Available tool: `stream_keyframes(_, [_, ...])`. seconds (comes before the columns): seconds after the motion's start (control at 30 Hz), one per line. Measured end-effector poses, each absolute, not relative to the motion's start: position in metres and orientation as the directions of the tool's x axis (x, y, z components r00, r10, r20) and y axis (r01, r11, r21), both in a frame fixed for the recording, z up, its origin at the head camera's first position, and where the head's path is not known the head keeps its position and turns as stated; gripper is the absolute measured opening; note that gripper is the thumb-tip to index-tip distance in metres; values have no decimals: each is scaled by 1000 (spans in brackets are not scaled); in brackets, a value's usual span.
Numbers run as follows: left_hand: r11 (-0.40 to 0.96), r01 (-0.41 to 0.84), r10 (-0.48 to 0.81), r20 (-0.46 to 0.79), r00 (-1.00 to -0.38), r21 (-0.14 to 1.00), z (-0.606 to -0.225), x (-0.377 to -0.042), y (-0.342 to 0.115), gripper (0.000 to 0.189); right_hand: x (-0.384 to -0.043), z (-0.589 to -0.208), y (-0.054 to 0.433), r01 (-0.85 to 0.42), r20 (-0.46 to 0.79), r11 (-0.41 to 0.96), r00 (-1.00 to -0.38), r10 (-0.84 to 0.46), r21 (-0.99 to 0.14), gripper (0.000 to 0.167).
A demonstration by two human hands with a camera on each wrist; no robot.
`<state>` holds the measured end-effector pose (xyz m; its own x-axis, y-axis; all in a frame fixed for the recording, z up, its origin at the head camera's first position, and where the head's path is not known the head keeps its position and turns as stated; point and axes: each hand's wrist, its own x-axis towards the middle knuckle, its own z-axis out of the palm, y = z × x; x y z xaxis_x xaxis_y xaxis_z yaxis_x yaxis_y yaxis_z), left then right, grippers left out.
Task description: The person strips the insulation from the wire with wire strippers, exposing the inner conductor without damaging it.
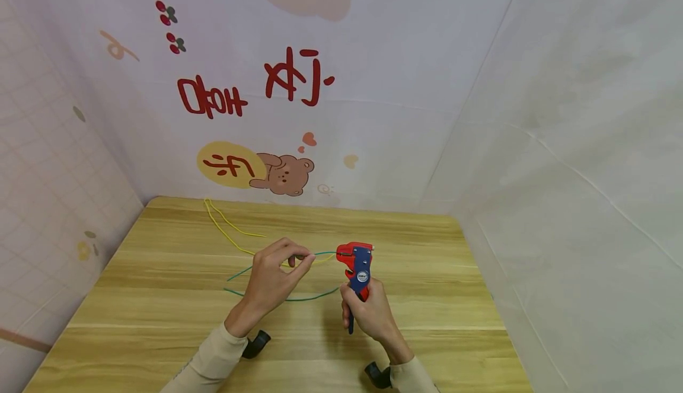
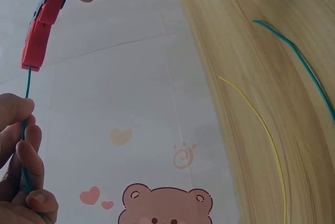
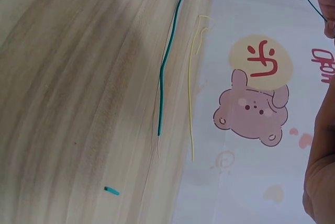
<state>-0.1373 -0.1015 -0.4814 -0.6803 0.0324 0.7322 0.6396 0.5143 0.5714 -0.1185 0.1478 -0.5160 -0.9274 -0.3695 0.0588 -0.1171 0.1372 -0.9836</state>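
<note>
While in left hand [image 1: 274, 270], green wire [image 1: 325, 253] partly inside wire stripper [image 1: 361, 268].

Soft, even light (hazier in the right-wrist view) leaves faint, blurry shadows on the table [image 1: 437, 322].

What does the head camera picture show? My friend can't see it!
A person's left hand pinches a green wire that runs to the head of a red and blue tool, gripped in the right hand. A yellow wire lies on the wooden table. Behind, a cartoon bear decorates the wall.
</note>
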Motion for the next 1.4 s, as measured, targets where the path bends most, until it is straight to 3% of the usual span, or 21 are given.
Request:
stream_keyframes(0.23, [516,620,32,710,-704,591,-481,-136,-103,13,-118,-516,145,-114,59,130,-928,-368,-985,27])
stream_keyframes(0.73, [528,620,39,713,-700,580,-482,-137,-101,15,-117,-518,143,-101,48,153,-947,-317,-983,21])
stream_keyframes(1.13, [533,621,35,718,-695,575,-481,-137,-101,15,-118,-518,142,-128,77,147,-946,-314,-981,24])
stream_keyframes(1.4, [517,646,48,735,-677,561,-480,-136,-98,16,-119,-525,140,-137,107,113,-965,-239,-984,28])
